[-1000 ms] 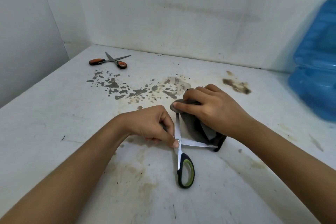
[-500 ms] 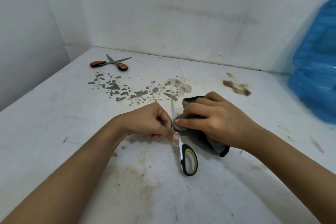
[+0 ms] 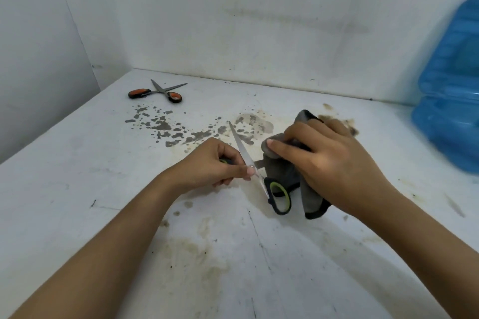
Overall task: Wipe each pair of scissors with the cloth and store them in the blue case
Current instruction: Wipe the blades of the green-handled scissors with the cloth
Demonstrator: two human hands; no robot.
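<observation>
My left hand [image 3: 219, 164] grips one handle of the green-and-black scissors [image 3: 278, 195] near the pivot. The scissors are spread open. One blade [image 3: 239, 145] points up and away, the other runs right into the grey cloth [image 3: 282, 167]. My right hand [image 3: 329, 160] holds that cloth wrapped around the second blade. A second pair, the orange-handled scissors [image 3: 159, 92], lies open at the far left of the white table [image 3: 103, 189]. A blue translucent container [image 3: 451, 101] stands at the right edge, partly cut off.
Dark flaky stains [image 3: 168, 127] spread across the table between the two pairs of scissors. White walls close the table at the back and on the left. Brown smears mark the surface near me.
The scissors have been spread wider and their free blade now tilts up. My right hand with the cloth has slid right and away along the other blade.
</observation>
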